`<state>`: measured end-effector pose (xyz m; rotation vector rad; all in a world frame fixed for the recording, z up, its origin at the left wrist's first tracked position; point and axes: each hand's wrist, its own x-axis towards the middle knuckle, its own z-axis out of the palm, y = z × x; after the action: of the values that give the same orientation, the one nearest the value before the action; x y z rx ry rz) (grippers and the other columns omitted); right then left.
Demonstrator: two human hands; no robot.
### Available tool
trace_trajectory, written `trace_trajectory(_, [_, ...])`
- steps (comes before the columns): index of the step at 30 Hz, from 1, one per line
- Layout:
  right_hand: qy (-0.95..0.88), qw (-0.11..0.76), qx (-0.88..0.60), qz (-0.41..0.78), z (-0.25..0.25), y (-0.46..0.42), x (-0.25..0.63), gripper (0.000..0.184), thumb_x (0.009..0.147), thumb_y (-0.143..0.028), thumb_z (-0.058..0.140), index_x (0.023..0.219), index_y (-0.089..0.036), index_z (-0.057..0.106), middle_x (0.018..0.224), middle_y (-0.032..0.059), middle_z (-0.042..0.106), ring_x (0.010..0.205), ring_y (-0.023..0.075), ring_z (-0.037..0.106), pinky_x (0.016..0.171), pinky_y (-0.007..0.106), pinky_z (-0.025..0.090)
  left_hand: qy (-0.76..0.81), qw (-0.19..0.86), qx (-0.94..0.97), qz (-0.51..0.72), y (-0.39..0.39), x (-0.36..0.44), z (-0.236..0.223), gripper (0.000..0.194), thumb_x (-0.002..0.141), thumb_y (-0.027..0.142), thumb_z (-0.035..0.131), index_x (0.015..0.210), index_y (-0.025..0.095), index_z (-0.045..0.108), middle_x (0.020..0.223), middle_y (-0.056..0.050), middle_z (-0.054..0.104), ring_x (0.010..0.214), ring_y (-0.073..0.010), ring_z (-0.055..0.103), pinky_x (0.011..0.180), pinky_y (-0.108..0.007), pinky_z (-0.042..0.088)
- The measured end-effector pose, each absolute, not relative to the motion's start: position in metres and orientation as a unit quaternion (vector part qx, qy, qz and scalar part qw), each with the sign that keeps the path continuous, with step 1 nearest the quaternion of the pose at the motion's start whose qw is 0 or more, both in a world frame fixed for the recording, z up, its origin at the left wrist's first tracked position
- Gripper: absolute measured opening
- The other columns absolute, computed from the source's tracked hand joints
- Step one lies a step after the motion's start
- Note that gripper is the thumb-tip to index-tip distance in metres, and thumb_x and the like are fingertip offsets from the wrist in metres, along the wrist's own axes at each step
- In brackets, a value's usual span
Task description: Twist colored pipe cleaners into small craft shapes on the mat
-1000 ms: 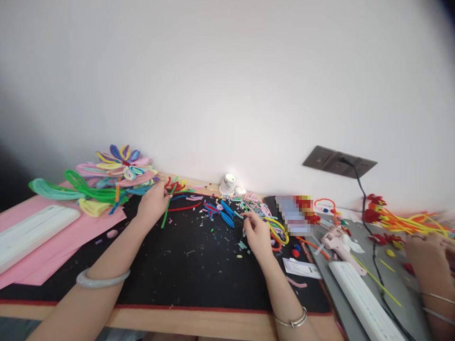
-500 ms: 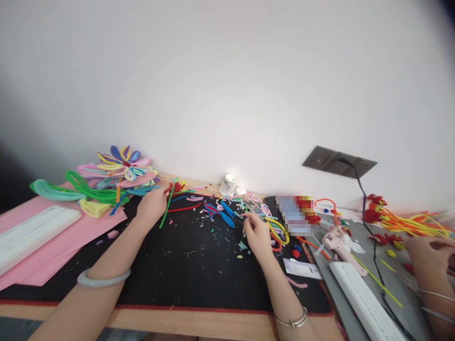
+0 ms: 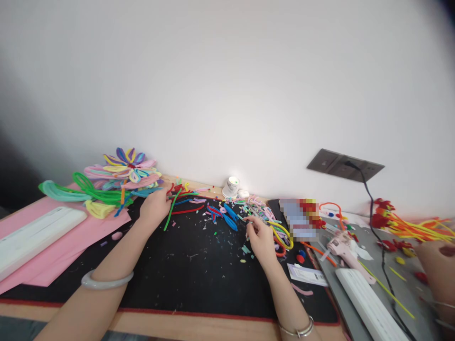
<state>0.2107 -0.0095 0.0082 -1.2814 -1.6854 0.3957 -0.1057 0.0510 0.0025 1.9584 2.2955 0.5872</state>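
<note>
My left hand (image 3: 154, 209) reaches to the back left of the black mat. Its fingers are mostly hidden behind the hand, beside red pipe cleaner pieces (image 3: 177, 190) and a green pipe cleaner (image 3: 172, 210). My right hand (image 3: 261, 237) hovers over the mat's right half, thumb and fingers bent in a pinch. At its fingertips shows the end of a pale teal piece (image 3: 241, 218); whether it is gripped I cannot make out. Just left of that lie blue pipe cleaner loops (image 3: 230, 217) and a red-and-blue bundle (image 3: 214, 213). Yellow and orange loops (image 3: 283, 235) lie right of my right hand.
A pipe cleaner flower (image 3: 131, 166) lies on pink sheets (image 3: 103, 237) with a white power strip (image 3: 42, 237). A paper cup (image 3: 232, 188) stands by the wall. At right are a glue gun (image 3: 346, 251), another strip (image 3: 366, 303), a black cord (image 3: 383, 265) and another person's hand (image 3: 437, 265).
The whole view has shifted slightly, so everything appears a little further right and lower. My two hands keep nearly the same pose and place on the mat.
</note>
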Motion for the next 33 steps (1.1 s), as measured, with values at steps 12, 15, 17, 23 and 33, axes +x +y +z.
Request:
trace_trajectory(12, [-0.685,0.488,-0.522,0.143,0.007,-0.008,0.211,0.024,0.073,-0.024,0.046,0.076,-0.036,0.067,0.041,0.0013,0.056,0.038,0.0161,0.054,0.036,0.028,0.038,0.752,0.040,0.634,0.176,0.052,-0.105,0.005,0.029,0.071,0.017,0.046,0.098,0.018,0.055,0.089,-0.009,0.065,0.083,-0.0252,0.061,0.066,-0.030,0.045])
trace_trajectory(15, [-0.688,0.442,-0.549,0.172,0.011,-0.011,0.209,0.024,0.075,-0.025,0.045,0.082,-0.030,0.067,0.044,0.0008,0.057,0.040,0.0166,0.053,0.039,0.028,0.039,0.755,0.001,0.632,0.175,0.049,-0.102,0.008,0.029,0.073,0.018,0.044,0.100,0.018,0.056,0.091,-0.010,0.065,0.086,-0.0275,0.060,0.066,-0.031,0.045])
trace_trajectory(17, [-0.685,0.424,-0.564,0.178,0.012,-0.012,0.207,0.025,0.077,-0.026,0.043,0.086,-0.025,0.066,0.046,0.0002,0.057,0.041,0.0170,0.053,0.042,0.028,0.039,0.757,-0.024,0.627,0.181,0.047,-0.100,0.011,0.031,0.077,0.021,0.041,0.105,0.018,0.055,0.088,-0.011,0.065,0.085,-0.0286,0.060,0.066,-0.032,0.045])
trace_trajectory(23, [-0.683,0.405,-0.579,0.184,0.008,-0.012,0.207,0.024,0.080,-0.024,0.041,0.090,-0.018,0.062,0.049,-0.0023,0.053,0.045,0.0148,0.051,0.047,0.025,0.038,0.752,-0.040,0.606,0.256,0.046,-0.096,0.017,0.033,0.085,0.023,0.029,0.106,0.012,0.052,0.086,-0.014,0.063,0.085,-0.0290,0.059,0.070,-0.036,0.044])
trace_trajectory(33, [-0.614,0.498,-0.459,0.406,0.012,-0.016,0.198,0.022,0.081,-0.025,0.048,0.100,-0.017,0.056,0.055,-0.0042,0.050,0.044,0.0087,0.042,0.043,0.020,0.033,0.391,0.573,0.624,0.359,0.019,-0.040,0.023,0.033,0.086,0.046,0.038,0.099,0.018,0.045,0.059,0.007,0.028,0.044,-0.0063,0.028,0.042,-0.018,0.025])
